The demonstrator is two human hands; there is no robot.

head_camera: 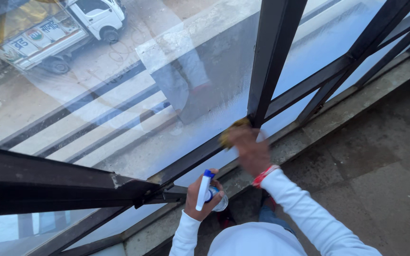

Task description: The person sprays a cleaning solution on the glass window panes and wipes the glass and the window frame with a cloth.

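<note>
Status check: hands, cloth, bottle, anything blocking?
Right hand presses yellow cloth to window glass beside dark upright bar. Left hand grips spray bottle, nozzle up. Slanted frame bars crowd the pane.

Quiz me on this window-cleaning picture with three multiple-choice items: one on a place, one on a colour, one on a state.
1. Where is the cloth?
A. on the floor
B. against the glass by the upright bar
C. on the ledge

2. What colour is the spray bottle's head?
A. blue and white
B. red
C. green

3. How is the bottle?
A. lying on the floor
B. gripped in the left hand
C. standing on the ledge

Answers:
1 B: the right hand presses the cloth to the glass beside the bar.
2 A: the bottle has a white trigger and blue cap.
3 B: the left hand wraps around it.
</note>
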